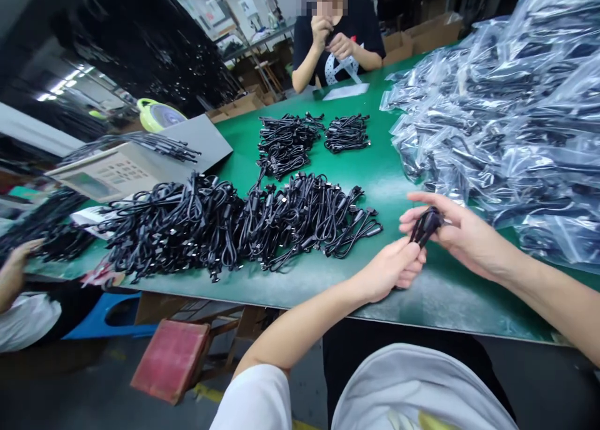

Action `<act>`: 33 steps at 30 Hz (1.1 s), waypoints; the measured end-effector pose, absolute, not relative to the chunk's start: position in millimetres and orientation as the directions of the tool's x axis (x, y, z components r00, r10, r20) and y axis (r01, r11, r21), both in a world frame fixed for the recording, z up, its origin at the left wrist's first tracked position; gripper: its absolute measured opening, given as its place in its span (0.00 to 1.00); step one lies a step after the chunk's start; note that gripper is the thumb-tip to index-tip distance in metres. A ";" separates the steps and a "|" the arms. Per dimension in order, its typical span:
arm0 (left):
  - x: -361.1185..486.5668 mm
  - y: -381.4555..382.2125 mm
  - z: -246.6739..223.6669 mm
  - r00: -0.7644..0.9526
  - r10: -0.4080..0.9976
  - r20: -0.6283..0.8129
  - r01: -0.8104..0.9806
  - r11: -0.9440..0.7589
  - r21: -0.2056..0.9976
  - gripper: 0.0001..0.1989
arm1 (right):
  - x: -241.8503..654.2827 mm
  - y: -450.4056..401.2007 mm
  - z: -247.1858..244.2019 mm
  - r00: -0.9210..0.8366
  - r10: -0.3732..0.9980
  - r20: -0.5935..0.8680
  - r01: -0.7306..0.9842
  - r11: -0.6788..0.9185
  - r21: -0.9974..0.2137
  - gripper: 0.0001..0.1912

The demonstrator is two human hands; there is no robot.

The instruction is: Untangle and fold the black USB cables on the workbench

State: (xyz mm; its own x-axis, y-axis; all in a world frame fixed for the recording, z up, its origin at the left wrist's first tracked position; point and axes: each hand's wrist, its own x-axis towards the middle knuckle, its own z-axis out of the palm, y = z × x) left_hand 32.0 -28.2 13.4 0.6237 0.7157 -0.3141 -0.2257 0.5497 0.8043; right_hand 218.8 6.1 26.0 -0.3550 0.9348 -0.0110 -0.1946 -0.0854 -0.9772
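A small bundle of black cables (425, 225) is held up over the near edge of the green table. My left hand (392, 269) is closed round its lower part. At the upper end, near the connectors, my right hand (462, 233) curls with thumb and fingers against the bundle. Part of the bundle is hidden inside the left fist. To the left of my hands lies a long heap of black cables (229, 227), many folded into loops. On the right rises a pile of clear plastic bags (506, 117) with dark cables inside.
Smaller cable stacks (285, 142) lie mid-table on the green tabletop (300, 291). A person in a dark shirt (370, 30) sits opposite, both hands raised. A tilted grey box (178, 155) stands left. Another person's hand (23, 255) shows far left. A red stool (171, 360) stands below.
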 end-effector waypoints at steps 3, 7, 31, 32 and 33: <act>37.9 -34.2 20.9 0.714 0.618 -0.329 -0.182 0.618 0.765 0.24 | 214.4 -2.2 33.8 -0.396 0.916 -0.065 -0.340 -0.212 -0.916 0.11; 44.4 -38.5 24.5 0.732 0.615 -0.294 -0.258 0.649 0.715 0.21 | 213.9 -12.7 36.6 -0.377 0.925 -0.040 -0.440 -0.217 -0.871 0.11; 9.5 -11.0 3.7 0.442 0.863 -0.244 -0.355 0.418 0.837 0.21 | 230.6 43.7 -15.3 -0.554 0.789 0.267 0.826 0.560 0.058 0.13; 9.8 -11.8 3.4 0.450 0.857 -0.251 -0.360 0.431 0.827 0.21 | 231.4 43.8 -15.6 -0.548 0.786 0.286 0.828 0.558 0.051 0.13; 10.2 -12.4 3.6 0.454 0.854 -0.254 -0.368 0.440 0.819 0.21 | 232.2 44.0 -15.7 -0.539 0.786 0.304 0.831 0.554 0.041 0.13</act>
